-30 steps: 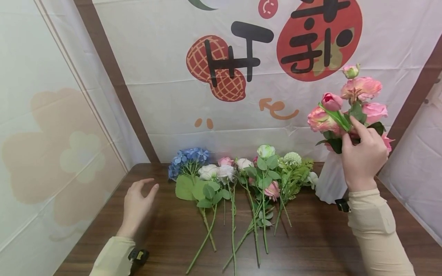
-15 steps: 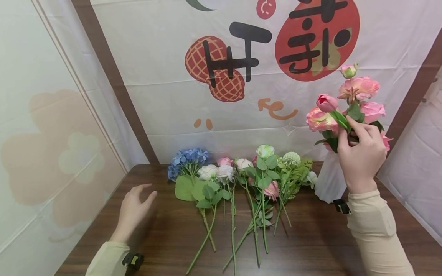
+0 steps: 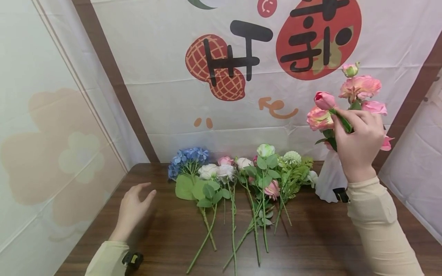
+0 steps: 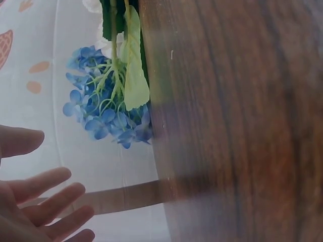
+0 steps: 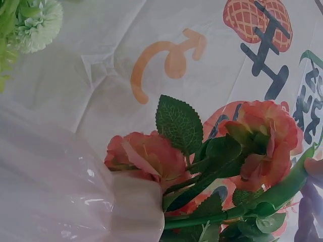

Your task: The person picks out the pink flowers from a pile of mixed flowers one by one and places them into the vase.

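My right hand (image 3: 360, 143) pinches a pink tulip (image 3: 324, 100) by the green stem just below its bloom. In the right wrist view the tulip's green leaf (image 5: 290, 184) meets a fingertip, and its stem runs down into the mouth of a white fluted vase (image 5: 136, 201). Pink roses and peonies (image 3: 319, 118) rise from the same vase around the hand, which hides part of them. Over the table's left side hovers my left hand (image 3: 132, 207), fingers loosely spread and holding nothing. A blue hydrangea (image 3: 189, 159) is the flower nearest to it.
Loose stems lie in a row across the wooden table (image 3: 165, 245): white roses (image 3: 208, 172), a pink flower (image 3: 272, 190), a pale green pompom flower (image 3: 292, 158) and leafy greenery. Behind them hangs a printed white cloth (image 3: 165, 107).
The right hand has moved slightly left and up, its grip now closer beneath the tulip's bloom. The tulip head has leaned left. The left hand has drawn back slightly left.
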Demonstrator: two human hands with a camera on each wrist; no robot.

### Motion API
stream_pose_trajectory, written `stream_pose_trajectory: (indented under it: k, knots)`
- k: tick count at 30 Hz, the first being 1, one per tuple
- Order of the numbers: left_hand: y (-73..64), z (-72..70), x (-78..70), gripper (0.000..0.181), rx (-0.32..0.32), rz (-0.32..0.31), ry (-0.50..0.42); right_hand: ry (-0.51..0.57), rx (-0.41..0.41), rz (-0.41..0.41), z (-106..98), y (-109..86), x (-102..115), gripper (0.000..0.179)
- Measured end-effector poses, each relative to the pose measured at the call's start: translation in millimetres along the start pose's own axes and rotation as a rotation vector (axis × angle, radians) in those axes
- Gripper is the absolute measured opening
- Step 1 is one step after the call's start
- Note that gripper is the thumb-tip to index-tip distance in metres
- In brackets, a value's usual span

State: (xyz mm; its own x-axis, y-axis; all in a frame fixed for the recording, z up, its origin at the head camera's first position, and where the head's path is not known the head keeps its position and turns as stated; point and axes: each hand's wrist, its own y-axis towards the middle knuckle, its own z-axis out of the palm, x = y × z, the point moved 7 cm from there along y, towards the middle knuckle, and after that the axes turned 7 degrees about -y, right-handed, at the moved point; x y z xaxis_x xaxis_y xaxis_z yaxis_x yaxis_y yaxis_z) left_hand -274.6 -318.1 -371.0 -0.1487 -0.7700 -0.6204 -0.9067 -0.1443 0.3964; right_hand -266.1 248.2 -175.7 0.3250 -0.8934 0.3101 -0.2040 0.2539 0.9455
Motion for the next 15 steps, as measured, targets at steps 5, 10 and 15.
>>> stream_pose_trajectory:
  k: [5, 10, 15]
  knots:
    - [0.5, -1.1, -0.3, 0.043, -0.004, 0.002, -0.001, -0.013, -0.036, 0.040, -5.3, 2.3, -3.7, 0.031]
    - [-1.1, -3.3, 1.3, 0.042, -0.012, 0.006, 0.006, -0.049, -0.071, 0.097, -8.5, 2.7, -12.6, 0.033]
    - [-2.5, -5.7, 3.5, 0.042, -0.019, 0.014, 0.008, -0.084, -0.085, 0.140, -8.5, 1.4, -20.0, 0.029]
